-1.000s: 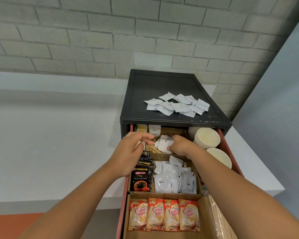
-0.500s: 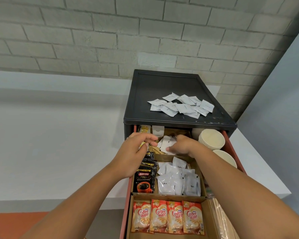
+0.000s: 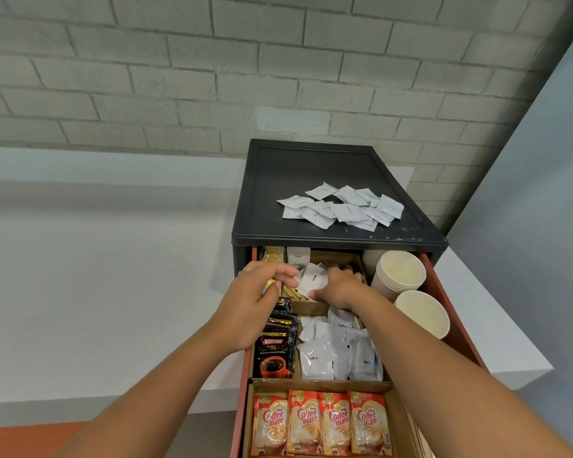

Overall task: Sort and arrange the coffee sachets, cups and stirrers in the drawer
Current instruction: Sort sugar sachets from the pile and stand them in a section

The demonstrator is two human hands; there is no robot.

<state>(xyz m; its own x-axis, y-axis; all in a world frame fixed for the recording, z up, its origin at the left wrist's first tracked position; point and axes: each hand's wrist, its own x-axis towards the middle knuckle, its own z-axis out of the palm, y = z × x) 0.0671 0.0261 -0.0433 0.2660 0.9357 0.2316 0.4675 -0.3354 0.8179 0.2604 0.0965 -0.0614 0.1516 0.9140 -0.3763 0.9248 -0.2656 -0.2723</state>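
Note:
The red drawer [image 3: 444, 292] is pulled out of a black cabinet [image 3: 295, 173]. My left hand [image 3: 255, 299] curls over the back-left compartment, and a yellow sachet [image 3: 268, 287] shows between its thumb and fingers. My right hand [image 3: 339, 289] grips loose white sachets [image 3: 311, 279] in the back compartment. Tan sticks [image 3: 295, 295] lie under both hands. Two stacks of paper cups [image 3: 399, 272] stand at the drawer's right. Kopiko sachets [image 3: 275, 345], white coffee sachets [image 3: 338, 355] and Coffee mate sachets [image 3: 321, 424] fill the nearer compartments.
Several white sachets [image 3: 344, 206] lie scattered on the cabinet's black top. A white counter [image 3: 96, 276] runs to the left and a white ledge [image 3: 497, 325] to the right. A grey brick wall [image 3: 245, 77] stands behind.
Both hands stay over the back compartment. My right hand has closed a little further over the white sachets, and my left fingers have curled in slightly.

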